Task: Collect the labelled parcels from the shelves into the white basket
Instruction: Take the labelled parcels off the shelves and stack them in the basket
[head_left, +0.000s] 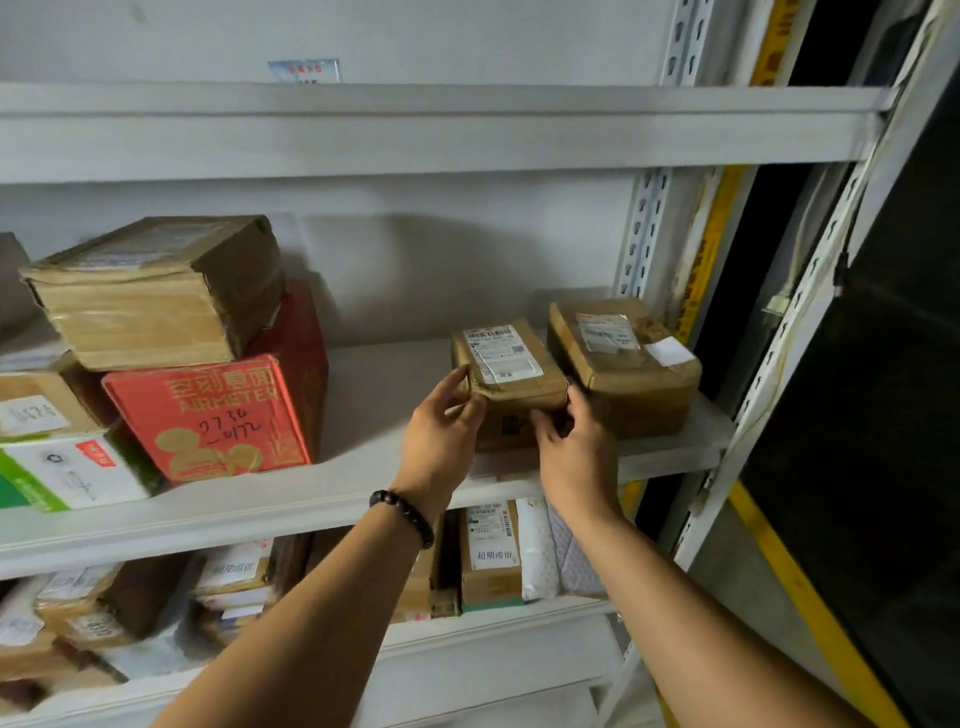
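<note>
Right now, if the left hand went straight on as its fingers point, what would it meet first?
The small labelled parcel; the left hand grips its near left corner, so nothing lies between them.

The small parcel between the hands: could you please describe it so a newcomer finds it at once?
Find the middle shelf of the white metal rack and go to its right end. The small brown cardboard parcel sits left of a wider brown cardboard parcel. Unlike that one, it is gripped by the left hand and the right hand.
</note>
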